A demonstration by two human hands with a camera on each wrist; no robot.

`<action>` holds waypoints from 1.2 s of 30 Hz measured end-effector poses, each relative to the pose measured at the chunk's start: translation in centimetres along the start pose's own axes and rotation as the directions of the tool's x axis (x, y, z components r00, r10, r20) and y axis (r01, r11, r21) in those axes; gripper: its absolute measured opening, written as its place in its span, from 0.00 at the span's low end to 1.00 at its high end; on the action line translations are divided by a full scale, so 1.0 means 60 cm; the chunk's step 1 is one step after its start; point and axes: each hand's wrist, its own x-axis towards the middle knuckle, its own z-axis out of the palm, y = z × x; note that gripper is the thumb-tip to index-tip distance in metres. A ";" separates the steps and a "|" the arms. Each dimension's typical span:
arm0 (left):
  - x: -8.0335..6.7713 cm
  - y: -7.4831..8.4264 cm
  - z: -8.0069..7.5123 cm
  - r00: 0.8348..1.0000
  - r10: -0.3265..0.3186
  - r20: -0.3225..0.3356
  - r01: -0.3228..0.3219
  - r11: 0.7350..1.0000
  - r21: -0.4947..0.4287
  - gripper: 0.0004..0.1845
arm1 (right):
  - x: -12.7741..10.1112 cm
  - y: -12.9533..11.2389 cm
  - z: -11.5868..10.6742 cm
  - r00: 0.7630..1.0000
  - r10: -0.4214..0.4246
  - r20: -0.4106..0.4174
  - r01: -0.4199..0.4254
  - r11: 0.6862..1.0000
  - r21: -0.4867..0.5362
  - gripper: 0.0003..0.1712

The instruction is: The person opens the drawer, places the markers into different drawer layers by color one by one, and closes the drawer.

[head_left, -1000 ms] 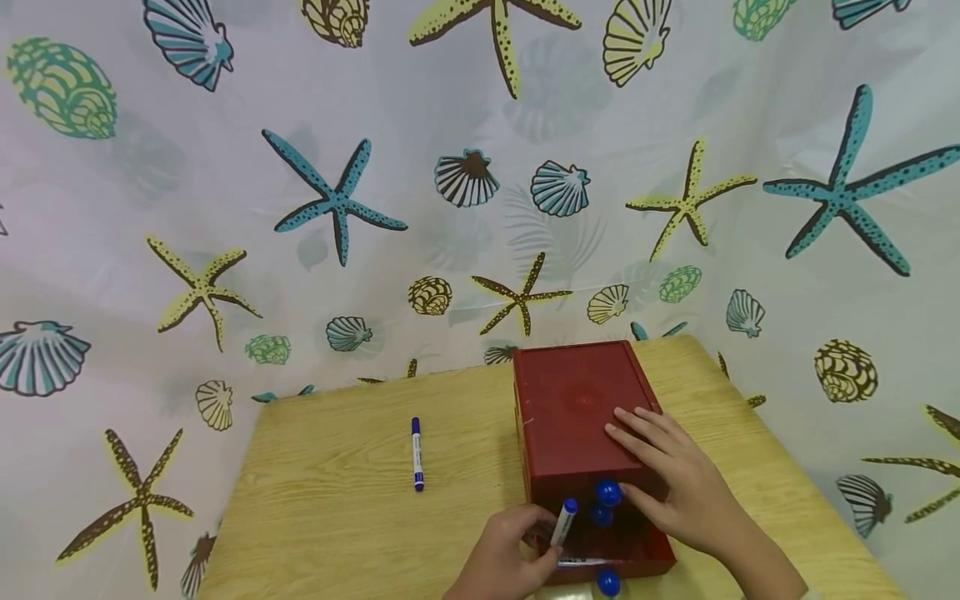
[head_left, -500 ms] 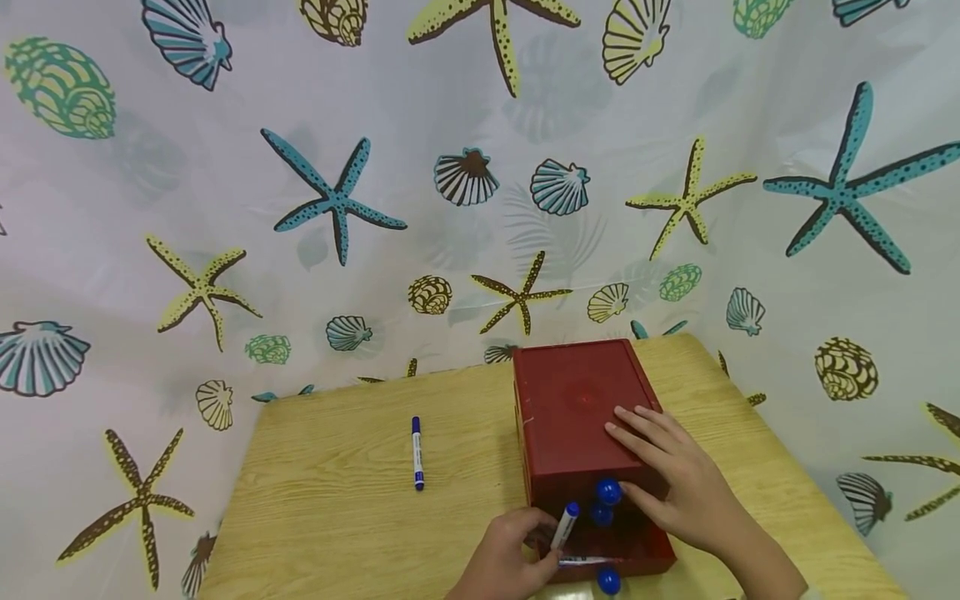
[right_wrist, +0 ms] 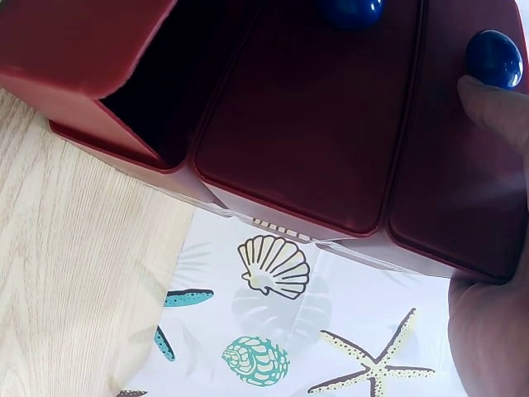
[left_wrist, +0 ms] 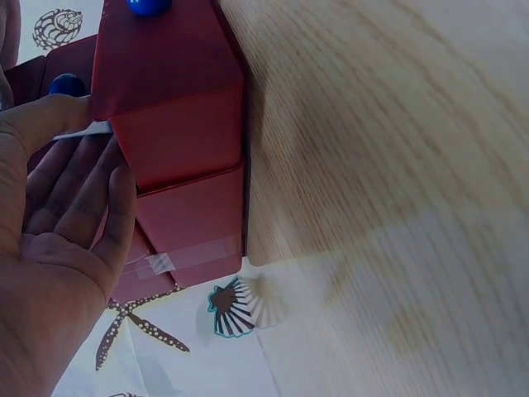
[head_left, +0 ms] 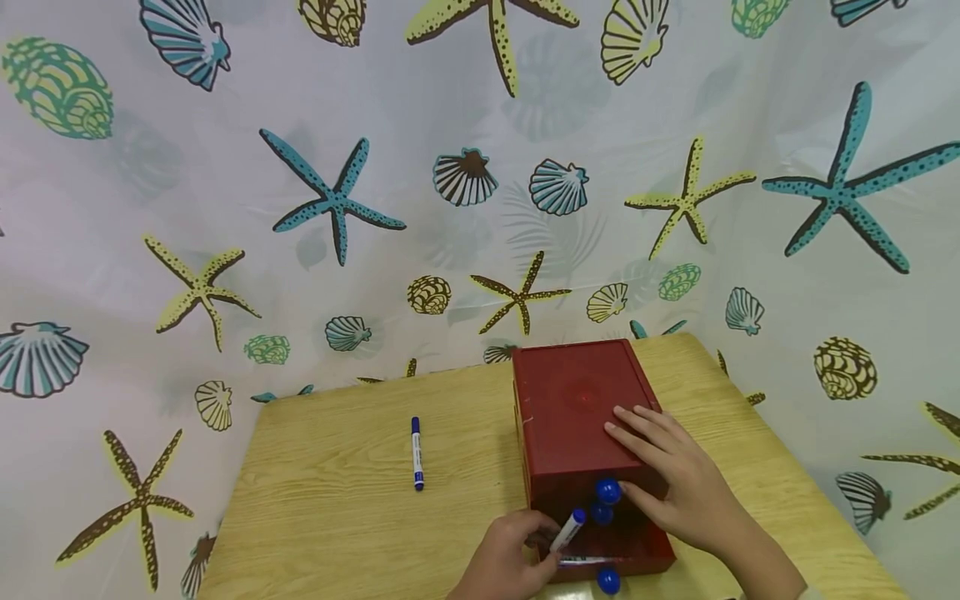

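Observation:
My left hand (head_left: 513, 554) pinches a blue-capped whiteboard marker (head_left: 567, 532) over the pulled-out bottom drawer (head_left: 648, 550) of a dark red drawer unit (head_left: 585, 400). The held marker leans right, cap end up. Another white marker (head_left: 588, 560) lies inside that drawer. On the unit's top spread the straight fingers of my right hand (head_left: 678, 479), its thumb beside the top blue knob (head_left: 608, 492). The right wrist view shows that thumb against the upper knob (right_wrist: 494, 59) and the two upper drawers closed. In the left wrist view, the left hand (left_wrist: 70, 198) reaches round the drawer's side.
A blue-and-white marker (head_left: 417, 454) lies on the wooden table (head_left: 330, 500), left of the unit. A curtain (head_left: 420, 208) printed with shells and starfish hangs behind and along the right side. The open drawer's blue knob (head_left: 608, 581) sticks out at the front.
The marker in my left hand has tilted further right, its cap end sinking a little. My right hand stays in place on the unit.

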 end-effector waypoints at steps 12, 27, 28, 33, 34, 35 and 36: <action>-0.006 -0.002 -0.007 0.998 0.060 -0.021 -0.059 0.998 0.036 0.12 | -0.001 0.000 0.001 1.000 -0.002 -0.006 0.002 1.000 -0.007 0.51; -0.012 -0.024 -0.054 0.964 0.171 -0.206 -0.127 0.969 0.213 0.08 | 0.002 0.000 -0.001 1.000 -0.019 -0.004 0.019 1.000 -0.013 0.51; -0.012 -0.026 -0.057 0.961 0.168 -0.219 -0.117 0.967 0.226 0.08 | 0.002 -0.001 -0.001 1.000 -0.019 -0.005 0.019 1.000 -0.013 0.51; -0.016 -0.041 -0.074 0.955 0.098 -0.280 -0.021 0.963 0.267 0.09 | 0.001 -0.001 0.000 1.000 -0.024 -0.003 0.024 1.000 -0.007 0.50; -0.017 -0.045 -0.077 0.953 0.079 -0.293 0.003 0.963 0.268 0.09 | 0.001 -0.001 0.000 1.000 -0.025 -0.003 0.025 1.000 -0.006 0.50; -0.018 -0.050 -0.080 0.949 0.066 -0.308 0.022 0.961 0.274 0.10 | 0.001 -0.001 0.000 1.000 -0.026 -0.002 0.026 1.000 -0.005 0.50; -0.018 -0.054 -0.083 0.945 0.049 -0.322 0.046 0.959 0.278 0.10 | 0.001 0.000 0.000 1.000 -0.027 -0.003 0.027 1.000 -0.006 0.50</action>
